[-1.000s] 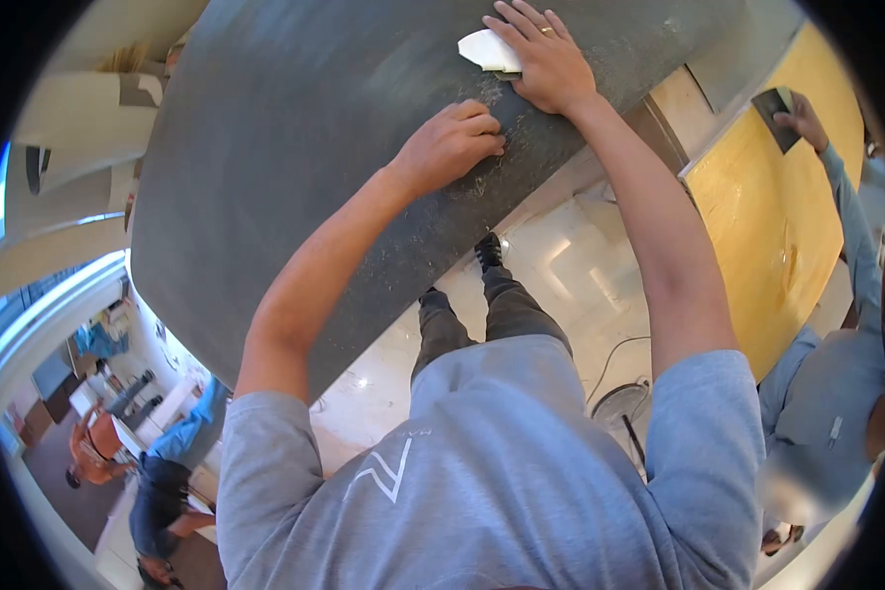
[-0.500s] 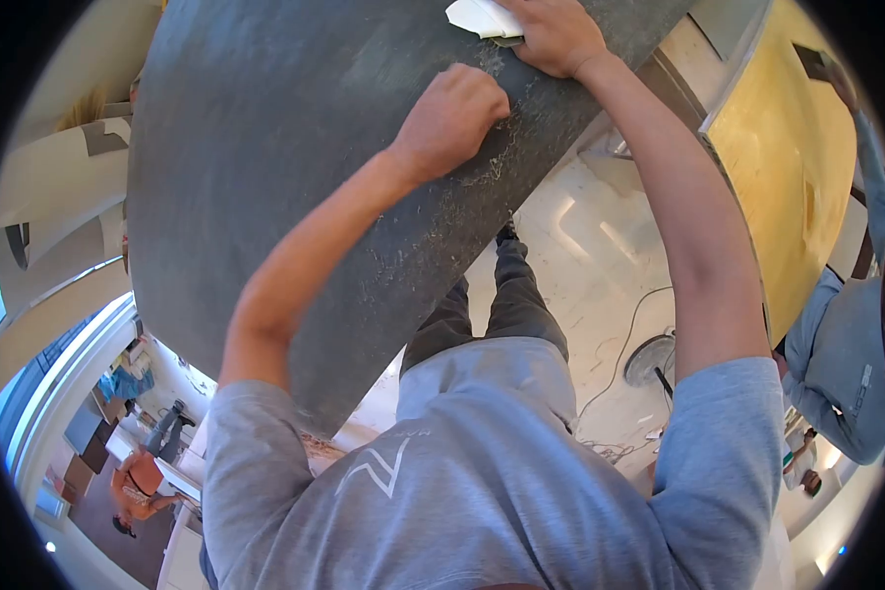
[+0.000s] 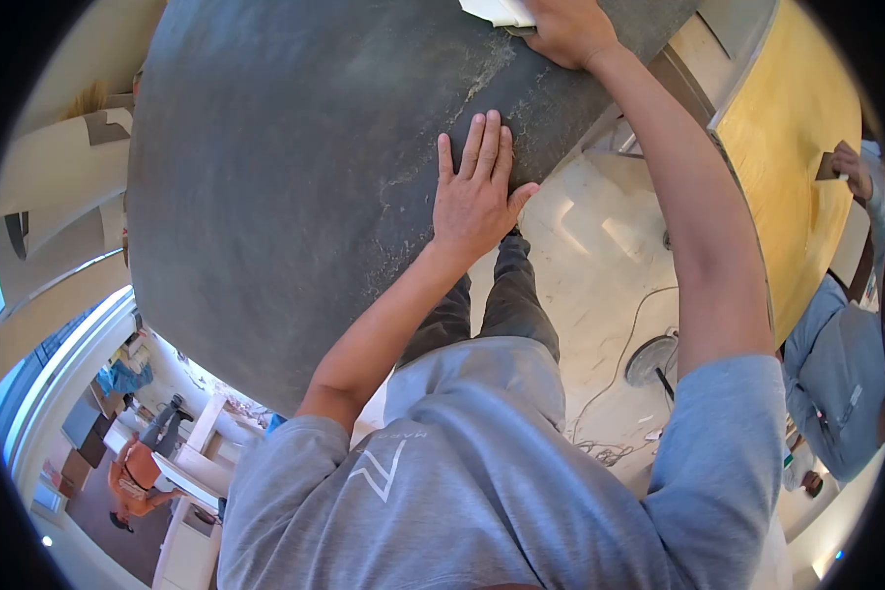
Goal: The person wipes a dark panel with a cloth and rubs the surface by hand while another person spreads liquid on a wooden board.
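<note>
A large dark grey panel fills the upper left and middle of the head view, with pale crumbs and dust strewn along its right side. My left hand lies flat on this panel near its lower right edge, fingers stretched and thumb out to the side. Farther up, at the top of the view, my right hand is closed on a folded white sheet with a darker underside, against the panel's surface. The frame's top edge cuts off part of the sheet.
On the right stands a yellowish board; a co-worker's hand holds a dark flat piece against it. A round grey disc and a cable lie on the pale floor. A person in orange is at lower left.
My left hand has gone from curled to flat and moved down toward the panel's near edge. My right hand, still holding the white sheet, has shifted slightly up and right.
</note>
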`<state>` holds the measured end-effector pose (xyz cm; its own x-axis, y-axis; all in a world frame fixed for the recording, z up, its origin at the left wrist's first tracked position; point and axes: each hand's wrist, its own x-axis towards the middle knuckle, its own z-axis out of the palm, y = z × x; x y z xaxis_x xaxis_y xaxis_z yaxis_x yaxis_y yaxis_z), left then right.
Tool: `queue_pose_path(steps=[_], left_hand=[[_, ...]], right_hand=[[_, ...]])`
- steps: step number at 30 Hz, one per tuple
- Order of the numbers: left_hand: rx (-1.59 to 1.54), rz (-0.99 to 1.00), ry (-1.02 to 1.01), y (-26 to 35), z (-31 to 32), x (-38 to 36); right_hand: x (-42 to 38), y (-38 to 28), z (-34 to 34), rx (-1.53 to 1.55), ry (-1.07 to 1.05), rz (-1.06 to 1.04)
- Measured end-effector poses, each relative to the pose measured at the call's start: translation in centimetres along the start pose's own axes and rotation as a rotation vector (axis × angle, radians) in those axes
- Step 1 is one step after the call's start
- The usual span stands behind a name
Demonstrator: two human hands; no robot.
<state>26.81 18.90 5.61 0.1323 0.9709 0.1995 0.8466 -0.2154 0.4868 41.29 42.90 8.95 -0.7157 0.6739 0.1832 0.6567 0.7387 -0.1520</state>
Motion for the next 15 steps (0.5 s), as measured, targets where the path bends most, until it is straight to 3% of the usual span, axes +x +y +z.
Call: queue_pose_path(steps=[4, 10, 13, 15], left_hand=[[0.115, 0.052, -0.026, -0.3, 0.5, -1.2], [0.0, 0.059, 0.037, -0.5, -0.3, -3.3], [-0.26, -0.125, 0.085, -0.8, -0.7, -2.0], [-0.026, -0.146, 0.145, 1.0, -0.4, -1.0]], right_hand=[[0.0, 0.0, 0.0, 0.028, 0.032, -0.01], [0.1, -0.1, -0.2, 0.0, 0.005, 0.004], [0.3, -0.1, -0.2, 0.02, 0.005, 0.009], [0.2, 0.1, 0.0, 0.001, -0.001, 0.004]])
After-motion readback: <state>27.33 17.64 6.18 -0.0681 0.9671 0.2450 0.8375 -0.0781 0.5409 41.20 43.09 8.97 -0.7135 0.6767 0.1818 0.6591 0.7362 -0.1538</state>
